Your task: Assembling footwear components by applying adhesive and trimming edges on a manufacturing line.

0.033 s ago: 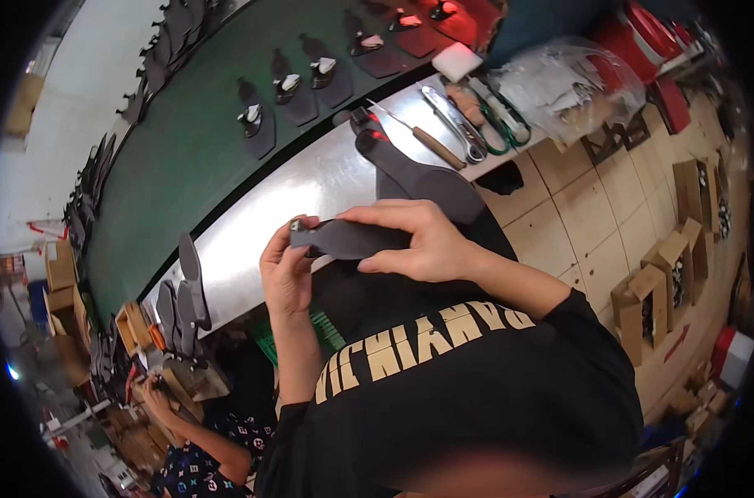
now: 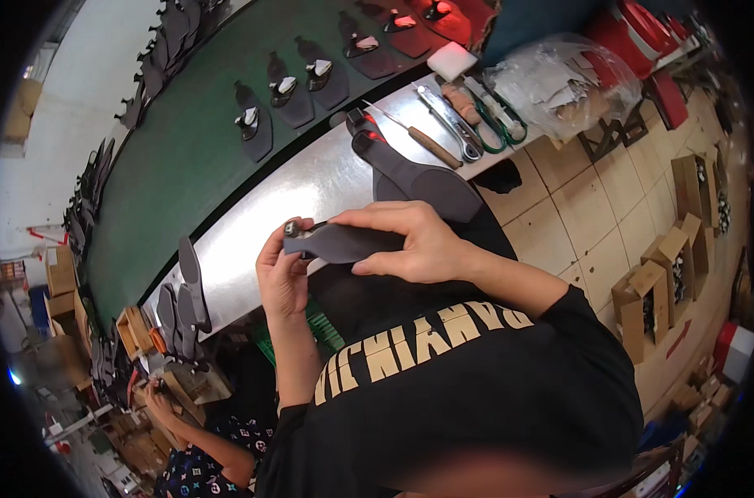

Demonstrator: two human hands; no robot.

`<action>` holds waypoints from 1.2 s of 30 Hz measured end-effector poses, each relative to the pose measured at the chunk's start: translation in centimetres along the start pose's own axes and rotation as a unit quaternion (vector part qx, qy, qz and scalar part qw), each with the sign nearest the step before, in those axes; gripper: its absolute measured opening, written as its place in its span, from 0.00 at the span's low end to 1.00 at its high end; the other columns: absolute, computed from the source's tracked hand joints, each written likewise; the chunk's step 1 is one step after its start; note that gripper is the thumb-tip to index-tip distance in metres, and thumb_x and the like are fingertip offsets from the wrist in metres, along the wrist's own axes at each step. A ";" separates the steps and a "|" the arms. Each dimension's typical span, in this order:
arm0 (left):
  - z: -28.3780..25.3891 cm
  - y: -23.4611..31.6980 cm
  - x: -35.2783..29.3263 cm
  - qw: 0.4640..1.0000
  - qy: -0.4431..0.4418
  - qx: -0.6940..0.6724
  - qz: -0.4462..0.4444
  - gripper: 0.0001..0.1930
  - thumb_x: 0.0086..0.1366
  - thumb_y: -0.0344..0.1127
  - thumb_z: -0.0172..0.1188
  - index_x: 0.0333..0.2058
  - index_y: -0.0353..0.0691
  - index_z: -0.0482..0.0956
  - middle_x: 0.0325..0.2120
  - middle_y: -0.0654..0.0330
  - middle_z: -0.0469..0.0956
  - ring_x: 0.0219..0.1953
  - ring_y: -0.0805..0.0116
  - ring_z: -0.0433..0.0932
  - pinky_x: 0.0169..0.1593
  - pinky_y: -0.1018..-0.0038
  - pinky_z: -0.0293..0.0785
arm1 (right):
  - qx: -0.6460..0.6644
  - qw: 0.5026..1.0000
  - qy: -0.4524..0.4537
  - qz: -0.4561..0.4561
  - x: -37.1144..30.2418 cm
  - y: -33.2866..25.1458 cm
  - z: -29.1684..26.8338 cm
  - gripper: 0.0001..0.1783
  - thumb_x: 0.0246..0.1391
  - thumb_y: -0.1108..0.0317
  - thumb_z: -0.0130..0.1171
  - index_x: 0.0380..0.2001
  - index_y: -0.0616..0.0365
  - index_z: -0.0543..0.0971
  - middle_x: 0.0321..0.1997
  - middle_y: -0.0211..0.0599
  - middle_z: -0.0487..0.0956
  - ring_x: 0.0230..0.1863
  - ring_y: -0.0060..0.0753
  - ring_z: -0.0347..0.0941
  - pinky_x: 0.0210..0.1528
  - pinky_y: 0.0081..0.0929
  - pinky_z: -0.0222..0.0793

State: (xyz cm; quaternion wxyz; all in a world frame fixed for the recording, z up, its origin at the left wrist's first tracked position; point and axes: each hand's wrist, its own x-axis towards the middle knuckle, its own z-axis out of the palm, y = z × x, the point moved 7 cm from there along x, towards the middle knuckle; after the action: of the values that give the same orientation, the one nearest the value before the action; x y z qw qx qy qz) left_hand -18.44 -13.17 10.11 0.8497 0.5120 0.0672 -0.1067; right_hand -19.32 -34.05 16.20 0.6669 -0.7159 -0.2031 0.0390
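In front of my body I hold a dark grey shoe sole (image 2: 356, 242) level in both hands. My left hand (image 2: 283, 274) pinches its narrow end, where a small shiny piece shows by the fingertips. My right hand (image 2: 422, 241) grips the broader part, thumb at the near edge and fingers along the far edge. Beyond my right hand, more dark grey soles (image 2: 422, 178) lie overlapping on the metal worktop (image 2: 290, 195). The underside of the held sole is hidden.
A green conveyor belt (image 2: 178, 166) carries several sandals (image 2: 252, 124) behind the worktop. An awl (image 2: 427, 143), a wrench-like tool (image 2: 451, 124) and green-handled scissors (image 2: 501, 133) lie at right, near a clear plastic bag (image 2: 568, 83). At lower left a co-worker's arm (image 2: 194, 436) reaches inward.
The sole's narrow end has tilted slightly in my fingers, and both hands have shifted a little to the left. My grip stays the same.
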 end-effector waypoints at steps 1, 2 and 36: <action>-0.6 0.2 -0.1 1.000 0.023 0.006 0.002 0.17 0.60 0.21 0.55 0.49 0.30 0.76 0.45 0.49 0.79 0.44 0.62 0.81 0.47 0.71 0.79 | 0.013 1.000 -0.005 -0.014 0.0 -0.2 0.5 0.30 0.42 0.74 0.70 0.53 0.62 0.77 0.43 0.43 0.80 0.42 0.34 0.78 0.48 0.27 0.70; -1.2 0.2 -0.3 0.999 0.050 0.013 0.005 0.17 0.60 0.21 0.55 0.49 0.29 0.76 0.45 0.48 0.79 0.44 0.62 0.81 0.46 0.71 0.80 | 0.027 0.999 -0.014 -0.028 0.1 -0.4 0.8 0.29 0.43 0.74 0.69 0.52 0.62 0.77 0.43 0.43 0.80 0.42 0.34 0.78 0.48 0.27 0.70; 1.4 -0.1 -1.1 0.996 -0.039 -0.050 0.062 0.17 0.56 0.19 0.61 0.46 0.31 0.78 0.45 0.53 0.80 0.44 0.69 0.80 0.49 0.74 0.77 | -0.046 0.998 0.007 -0.032 0.0 1.1 0.9 0.25 0.42 0.80 0.66 0.48 0.65 0.79 0.42 0.43 0.82 0.40 0.37 0.77 0.47 0.27 0.69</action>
State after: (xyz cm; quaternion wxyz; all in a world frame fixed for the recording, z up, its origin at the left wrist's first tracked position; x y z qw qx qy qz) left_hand -19.49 -14.31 10.92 0.8810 0.4678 0.0073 -0.0703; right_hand -19.33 -33.20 15.05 0.6353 -0.7393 -0.2231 0.0029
